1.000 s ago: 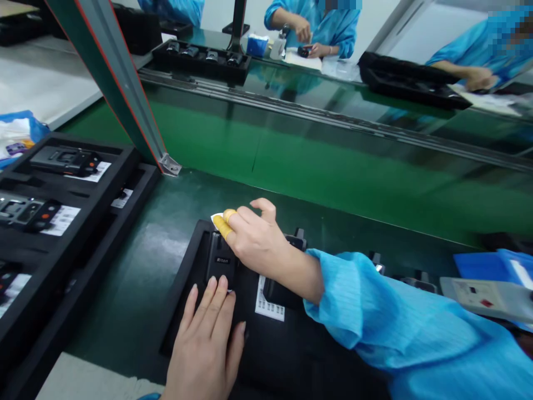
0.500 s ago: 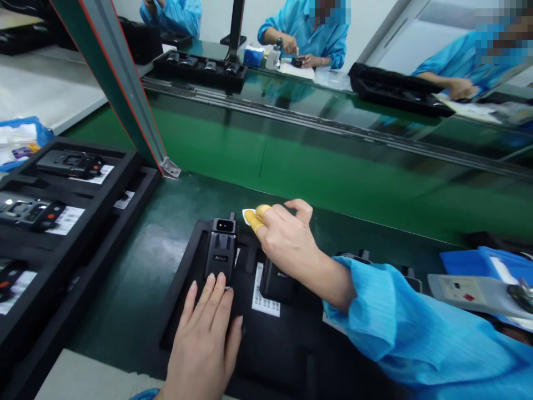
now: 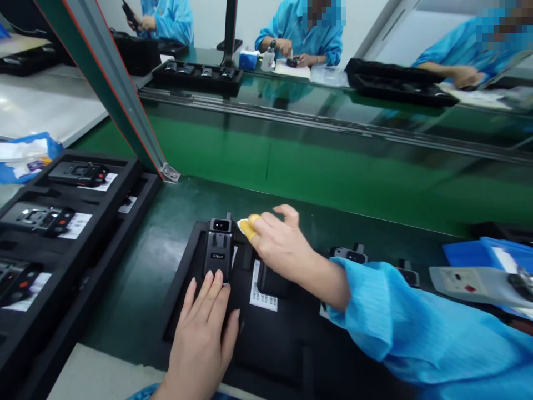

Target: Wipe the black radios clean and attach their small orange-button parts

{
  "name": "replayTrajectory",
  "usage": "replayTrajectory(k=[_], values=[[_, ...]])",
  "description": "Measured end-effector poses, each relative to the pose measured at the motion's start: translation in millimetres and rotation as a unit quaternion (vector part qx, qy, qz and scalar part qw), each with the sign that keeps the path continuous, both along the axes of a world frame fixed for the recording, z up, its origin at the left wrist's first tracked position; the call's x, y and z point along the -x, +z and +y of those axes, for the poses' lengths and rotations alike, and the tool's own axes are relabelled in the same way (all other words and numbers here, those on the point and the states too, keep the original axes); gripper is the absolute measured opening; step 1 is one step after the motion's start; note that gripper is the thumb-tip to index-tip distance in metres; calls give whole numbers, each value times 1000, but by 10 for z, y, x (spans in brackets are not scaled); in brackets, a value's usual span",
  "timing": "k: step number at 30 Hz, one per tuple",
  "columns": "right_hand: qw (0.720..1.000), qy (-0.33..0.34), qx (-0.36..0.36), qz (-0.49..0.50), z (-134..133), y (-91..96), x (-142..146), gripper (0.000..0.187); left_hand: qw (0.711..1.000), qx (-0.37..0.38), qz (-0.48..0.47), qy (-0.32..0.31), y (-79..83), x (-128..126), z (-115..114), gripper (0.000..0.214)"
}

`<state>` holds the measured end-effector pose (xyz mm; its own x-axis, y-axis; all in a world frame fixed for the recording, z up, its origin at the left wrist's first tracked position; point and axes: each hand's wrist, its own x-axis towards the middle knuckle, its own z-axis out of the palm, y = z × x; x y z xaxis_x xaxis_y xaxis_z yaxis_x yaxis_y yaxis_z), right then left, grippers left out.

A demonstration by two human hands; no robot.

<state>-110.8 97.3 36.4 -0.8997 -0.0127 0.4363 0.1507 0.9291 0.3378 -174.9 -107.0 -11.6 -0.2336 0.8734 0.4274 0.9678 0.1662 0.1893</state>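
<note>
Now the radio [image 3: 218, 245] lies lengthwise near to far at the left end of the tray [image 3: 182, 273], left hand [image 3: 200, 339] flat, fingertips touching its near end, right hand [image 3: 278, 244] pinching a white scrap [image 3: 241, 226] just right of its far end.

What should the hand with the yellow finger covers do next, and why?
I'd guess the right hand should bring its small white piece across to the top of the radio: the piece is pinched just beside that end, and the left hand has its fingertips on the bottom end, perhaps steadying it.
</note>
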Motion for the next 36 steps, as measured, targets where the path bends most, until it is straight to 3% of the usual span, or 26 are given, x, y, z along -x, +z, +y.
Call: replayTrajectory(k=[4, 7, 12, 16, 19, 24, 29, 36], values=[[996, -83, 10, 28, 58, 146, -490, 32, 1000, 1, -1, 4, 12, 2, 7, 26], [988, -139, 42, 48, -12, 153, -987, 35, 1000, -11, -10, 6, 26, -3, 9, 25], [983, -139, 103, 54, -307, -97, -1795, 28, 996, -62, -55, 29, 61, -12, -16, 19], [979, -117, 154, 70, -544, -297, -2193, 21, 989, -69, -75, 103, 112, 15, -29, 12], [973, -101, 183, 98, -703, -363, -2314, 17, 986, -33, -69, 149, 140, 59, 5, 23], [947, -140, 236, 165, -951, -440, -2299, 21, 974, 59, -26, 219, 183, 104, 175, 50], [909, -192, 274, 249, -1072, -460, -2202, 21, 965, 123, 29, 230, 243, 89, 373, 82], [947, -138, 241, 162, -949, -455, -2332, 19, 957, 47, -66, 280, 215, 101, 408, 81]])
